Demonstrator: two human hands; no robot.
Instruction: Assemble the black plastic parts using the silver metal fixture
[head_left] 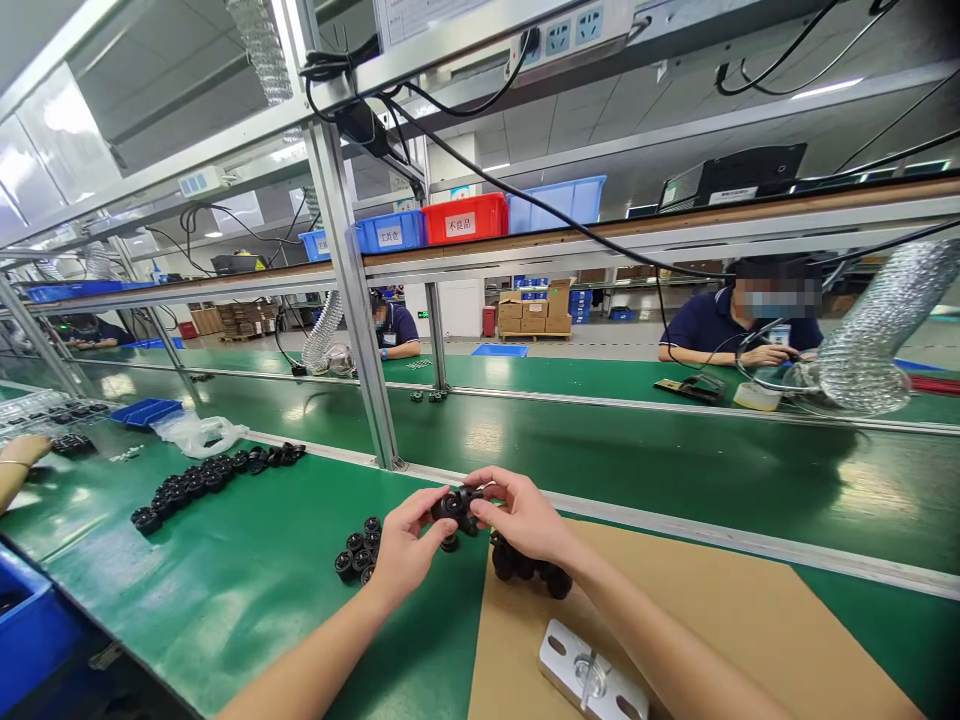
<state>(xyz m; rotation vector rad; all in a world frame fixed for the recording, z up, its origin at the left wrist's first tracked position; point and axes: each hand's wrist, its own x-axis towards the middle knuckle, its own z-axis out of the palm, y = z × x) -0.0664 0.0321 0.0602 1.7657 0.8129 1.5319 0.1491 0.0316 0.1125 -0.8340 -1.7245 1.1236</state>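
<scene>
Both of my hands meet over the green bench. My left hand (411, 540) pinches a small round black part (451, 505) between thumb and fingers. Fingers of my right hand (521, 515) close on a black piece touching that part from the right; its exact shape is partly hidden. Below and left of my left hand, several round black parts (354, 553) stand in a cluster. More black parts (517, 562) lie under my right hand, on the edge of a brown cardboard sheet (675, 590). A silver metal fixture (589, 672) rests on the cardboard.
A long group of black parts (196, 478) sits at the left, near a plastic bag (196, 432) and blue tray (147, 412). A blue bin (37, 625) is at lower left. A metal post (352, 300) rises ahead. Other people sit beyond; another person's hand (22, 460) shows far left.
</scene>
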